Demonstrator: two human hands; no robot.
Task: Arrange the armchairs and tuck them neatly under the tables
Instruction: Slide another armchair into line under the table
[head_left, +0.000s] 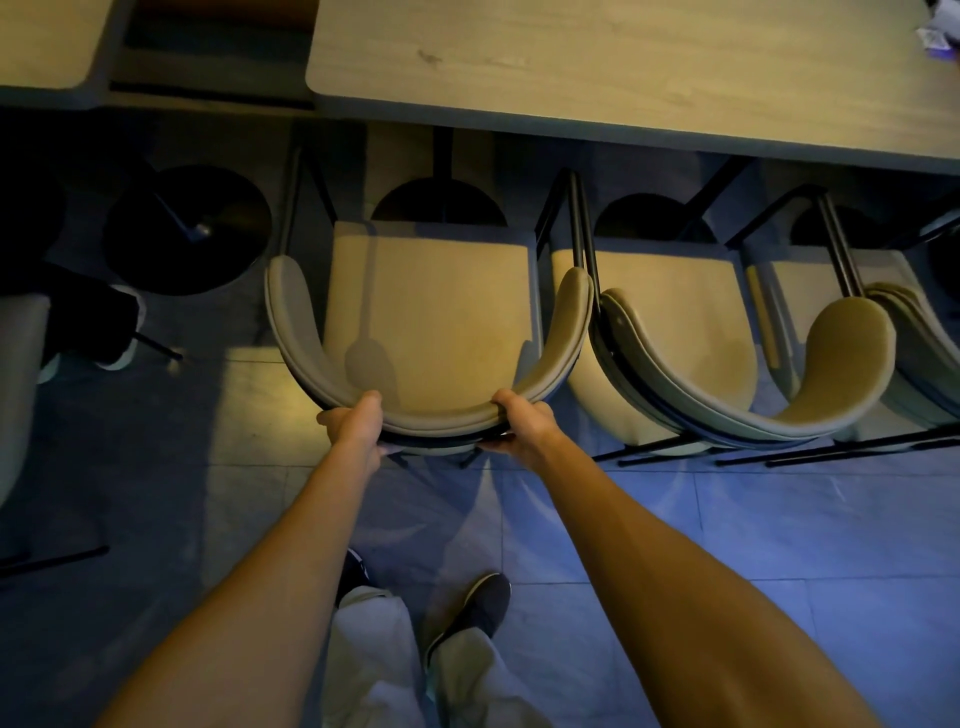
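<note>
A beige armchair (431, 322) with a curved backrest and black metal legs stands in front of me, its seat front near the edge of the long wooden table (623, 67). My left hand (356, 423) grips the left part of the curved back rim. My right hand (522, 426) grips the same rim on the right. To its right a second armchair (670, 332) stands beside it, arm against arm. A third armchair (841, 358) follows further right, partly cut off by the frame.
A smaller table (47, 41) is at the top left, with a round black pedestal base (187, 228) on the tiled floor. Another chair's grey back (18, 384) shows at the left edge. My feet (478, 608) stand behind the held chair. Some packets (940, 36) lie on the long table's right end.
</note>
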